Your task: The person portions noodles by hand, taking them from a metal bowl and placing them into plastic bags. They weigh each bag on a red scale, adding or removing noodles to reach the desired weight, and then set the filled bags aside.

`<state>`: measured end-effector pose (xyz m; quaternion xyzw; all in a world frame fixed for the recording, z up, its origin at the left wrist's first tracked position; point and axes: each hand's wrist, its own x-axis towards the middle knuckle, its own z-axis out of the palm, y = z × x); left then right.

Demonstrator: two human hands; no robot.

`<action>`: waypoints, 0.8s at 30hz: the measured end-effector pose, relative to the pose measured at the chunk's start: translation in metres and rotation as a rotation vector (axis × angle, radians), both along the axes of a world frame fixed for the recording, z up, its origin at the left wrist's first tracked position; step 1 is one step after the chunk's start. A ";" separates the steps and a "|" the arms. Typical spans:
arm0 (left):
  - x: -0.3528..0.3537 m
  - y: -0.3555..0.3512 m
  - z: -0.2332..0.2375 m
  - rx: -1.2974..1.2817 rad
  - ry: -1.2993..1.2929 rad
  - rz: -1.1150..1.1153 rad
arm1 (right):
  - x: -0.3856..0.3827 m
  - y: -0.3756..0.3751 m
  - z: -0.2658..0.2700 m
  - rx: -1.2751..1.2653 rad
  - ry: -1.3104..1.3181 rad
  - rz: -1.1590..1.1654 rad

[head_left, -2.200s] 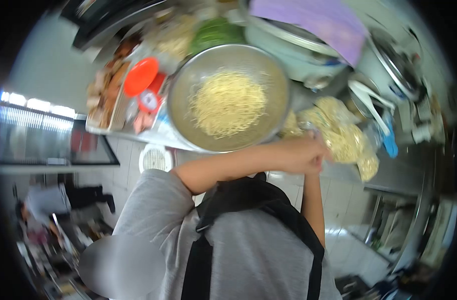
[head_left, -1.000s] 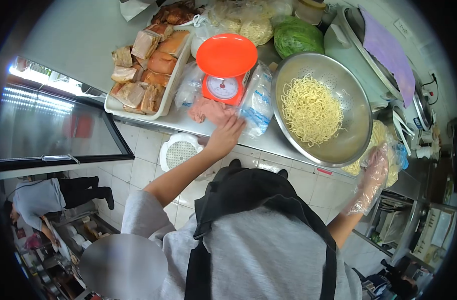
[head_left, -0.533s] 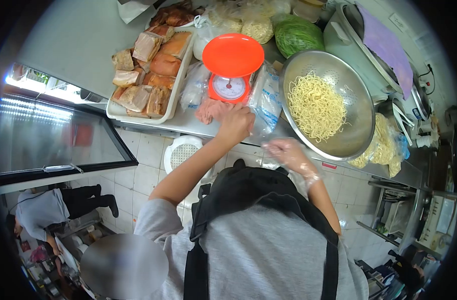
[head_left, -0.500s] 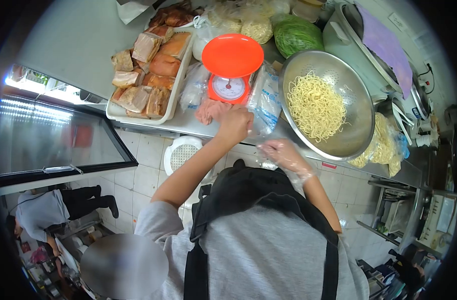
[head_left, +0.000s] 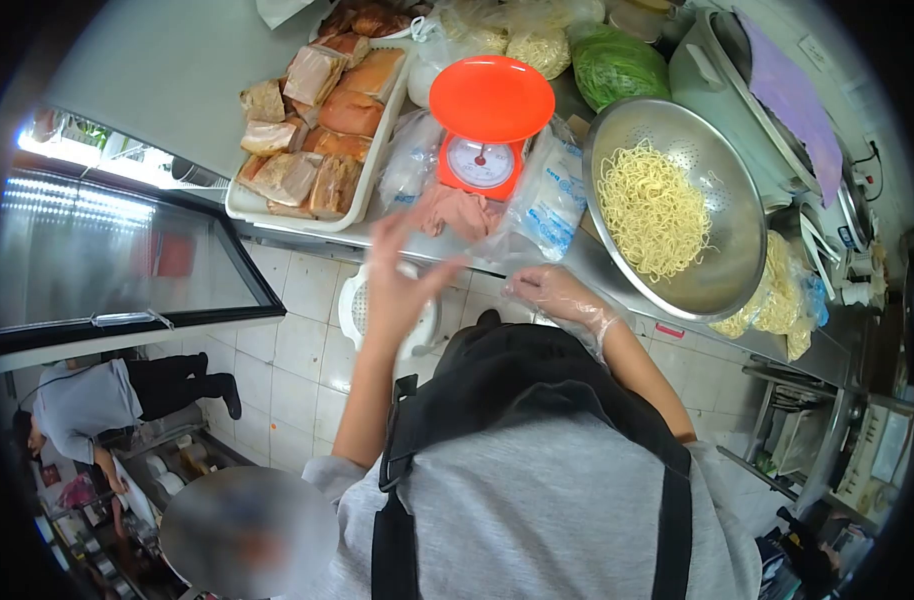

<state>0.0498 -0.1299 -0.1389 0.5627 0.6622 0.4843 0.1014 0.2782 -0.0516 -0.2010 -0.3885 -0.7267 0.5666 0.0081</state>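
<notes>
My left hand, bare and blurred by motion, is spread with its fingers apart in front of the counter's edge, near a pink cloth. On my right hand is a clear plastic glove; its fingers are curled together, and whatever they may hold is hidden. Beyond both hands stands a red kitchen scale with a round red pan. Clear plastic bags lie on either side, a bag pack with blue print being nearest my right hand. A steel colander holds yellow noodles.
A white tray of meat slabs stands at the left. Bagged greens and a large pot are behind the colander. Below the counter sits a white stool. A glass door and another person are at left.
My left hand has moved left and back from in front of the scale, and its fingers have spread. My right hand has shifted slightly, its fingers still curled. The view has shifted a little.
</notes>
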 end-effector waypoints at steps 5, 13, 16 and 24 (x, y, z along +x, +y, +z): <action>0.045 0.039 -0.014 -0.320 0.369 -0.304 | 0.000 -0.009 -0.009 0.186 -0.070 0.135; -0.040 0.002 0.048 -0.084 -0.607 0.000 | 0.032 -0.016 0.021 0.072 0.060 -0.064; -0.026 -0.014 0.023 -0.287 -0.814 0.010 | 0.034 -0.021 0.060 0.061 0.076 -0.187; 0.053 0.007 0.007 -0.174 -0.980 -0.212 | 0.024 -0.028 0.125 0.084 0.261 -0.301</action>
